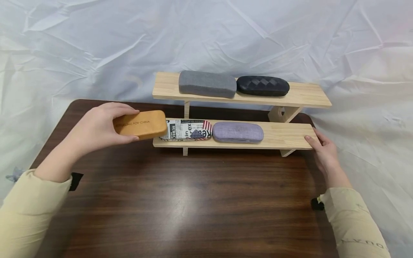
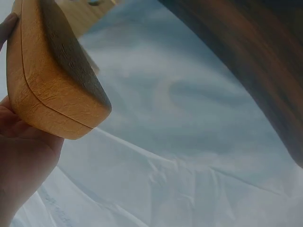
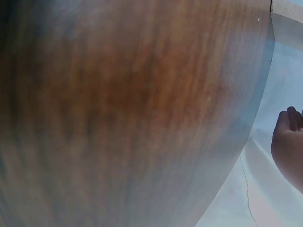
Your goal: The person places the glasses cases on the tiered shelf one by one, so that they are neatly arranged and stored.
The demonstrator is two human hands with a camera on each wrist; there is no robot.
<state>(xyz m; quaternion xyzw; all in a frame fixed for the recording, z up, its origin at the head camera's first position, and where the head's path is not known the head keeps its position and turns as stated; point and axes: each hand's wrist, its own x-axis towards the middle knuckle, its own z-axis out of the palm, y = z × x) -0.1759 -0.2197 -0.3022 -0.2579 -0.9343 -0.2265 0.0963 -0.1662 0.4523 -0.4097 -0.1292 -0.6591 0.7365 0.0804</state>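
My left hand (image 1: 96, 125) grips a tan glasses case (image 1: 145, 124) between thumb and fingers. In the left wrist view the end of that tan case (image 2: 61, 99) shows with its seam. In the head view it overlaps the left end of a newspaper-print glasses case (image 1: 190, 129), which lies on the lower board of a wooden two-tier shelf (image 1: 284, 136). A lilac glasses case (image 1: 238, 132) sits just right of the printed one. At the lower board's right end my right hand (image 1: 326, 150) holds the edge, thumb on top; its other fingers are partly hidden.
On the upper board lie a grey glasses case (image 1: 207, 84) and a black woven-pattern case (image 1: 262, 86), side by side. The shelf stands at the back of a dark wooden table (image 1: 193, 200). Behind and beside the table hangs a wrinkled white sheet (image 1: 129, 46).
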